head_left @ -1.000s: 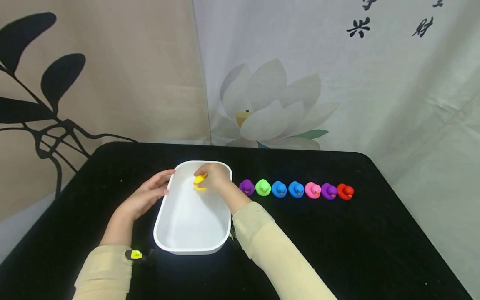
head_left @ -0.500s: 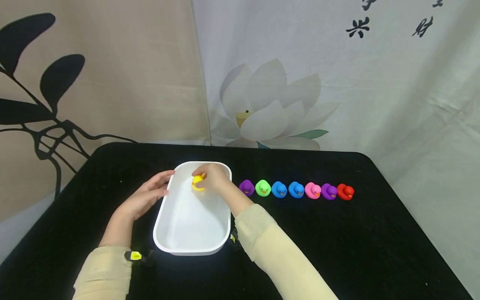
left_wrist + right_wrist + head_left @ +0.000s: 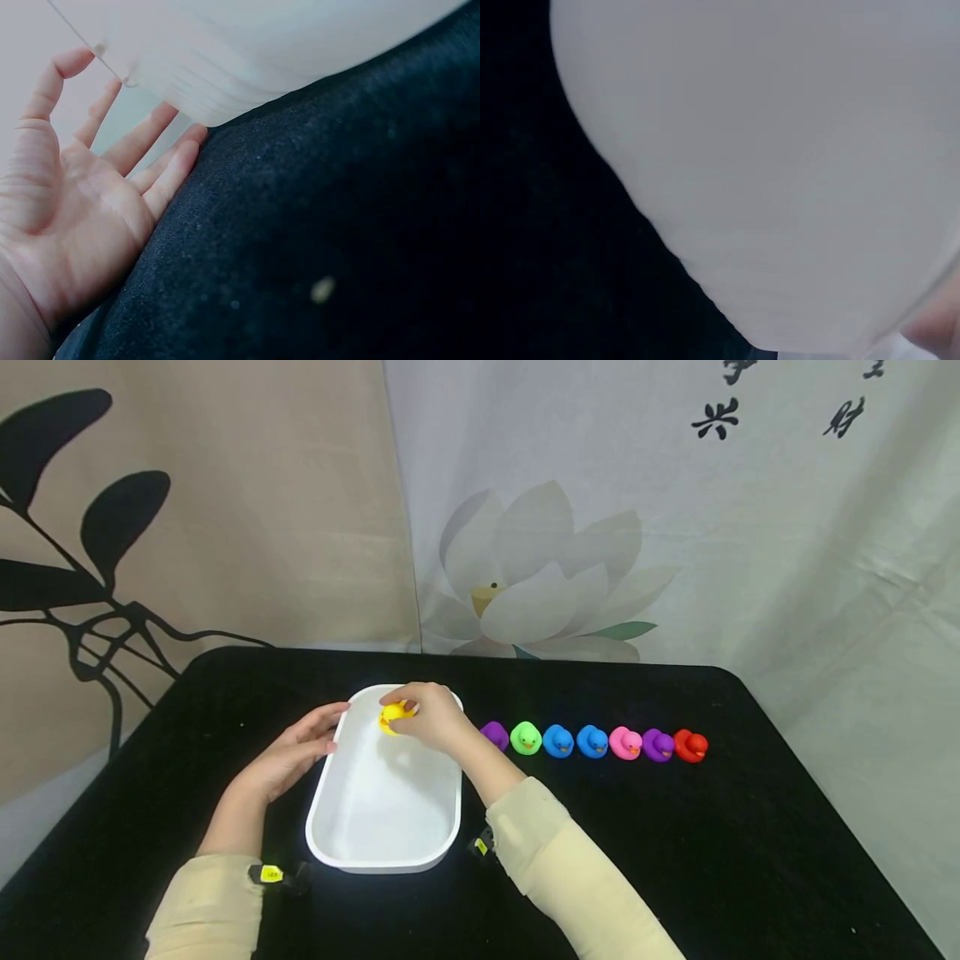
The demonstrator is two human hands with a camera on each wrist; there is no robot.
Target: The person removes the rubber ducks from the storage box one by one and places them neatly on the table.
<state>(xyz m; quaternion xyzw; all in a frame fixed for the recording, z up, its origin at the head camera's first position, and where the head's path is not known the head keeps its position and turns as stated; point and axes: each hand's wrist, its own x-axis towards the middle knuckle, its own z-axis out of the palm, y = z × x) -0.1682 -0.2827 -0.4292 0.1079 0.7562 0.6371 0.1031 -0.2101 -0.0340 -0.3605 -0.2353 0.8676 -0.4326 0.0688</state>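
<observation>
A small yellow rubber duck [image 3: 392, 717] is pinched between the thumb and fingers of my right hand [image 3: 437, 717], over the far end of a white tray [image 3: 384, 827]. Part of the duck is hidden behind the fingers. My left hand [image 3: 291, 753] rests against the tray's left side, fingers stretched along the rim. In the left wrist view the fingers of that hand [image 3: 82, 195] lie spread and fairly straight against the tray wall [image 3: 255, 60]. The right wrist view is mostly filled by the tray's outer wall [image 3: 765, 165], with a sliver of the right hand [image 3: 939, 324] at the corner.
Right of the tray runs a row of rubber ducks: purple [image 3: 495, 735], green [image 3: 526, 738], two blue, pink [image 3: 626, 742], another purple, and red [image 3: 691, 746] at the end. All stand on a black-covered table [image 3: 675, 852]. A printed curtain [image 3: 555, 460] hangs behind.
My right hand has shifted slightly left and lifted with the yellow duck, so more of the duck shows. My left hand, the tray and the row of ducks have stayed put.
</observation>
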